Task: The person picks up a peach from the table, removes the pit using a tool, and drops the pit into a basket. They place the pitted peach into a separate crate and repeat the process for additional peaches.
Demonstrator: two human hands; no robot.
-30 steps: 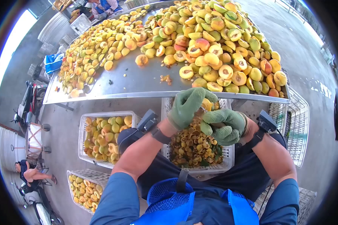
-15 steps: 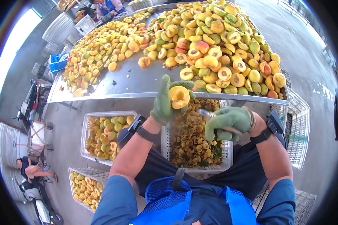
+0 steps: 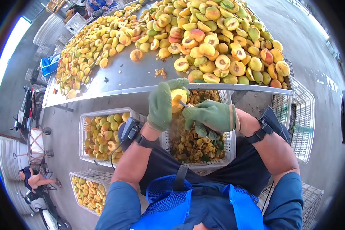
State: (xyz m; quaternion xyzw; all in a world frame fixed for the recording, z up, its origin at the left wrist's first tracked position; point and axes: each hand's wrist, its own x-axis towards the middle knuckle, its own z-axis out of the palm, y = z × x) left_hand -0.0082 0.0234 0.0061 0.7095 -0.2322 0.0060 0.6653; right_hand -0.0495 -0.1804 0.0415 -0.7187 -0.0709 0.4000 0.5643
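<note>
My left hand [image 3: 160, 106], in a green glove, is closed around a yellow peach half [image 3: 178, 96] with its cut face toward my right hand. My right hand [image 3: 211, 116], also gloved in green, grips a small metal pitting tool [image 3: 183, 104], its handle mostly hidden in the fingers. The tool's tip is at the hollow of the cut face. Both hands are over a white crate [image 3: 231, 147] of pits and scraps between my knees, just in front of the metal table [image 3: 119, 85]. On that table lies a large heap of halved peaches [image 3: 222, 46].
A white crate of peaches [image 3: 105, 132] stands left of my knees, with another crate of halves [image 3: 89, 191] nearer me. Stacked white crates [image 3: 303, 122] are at the right. A person [image 3: 36, 178] sits far left, and another person [image 3: 99, 5] is behind the table.
My right hand has moved left and brought the tool up to the peach half. My left hand has turned the half toward it. The view has shifted slightly.
</note>
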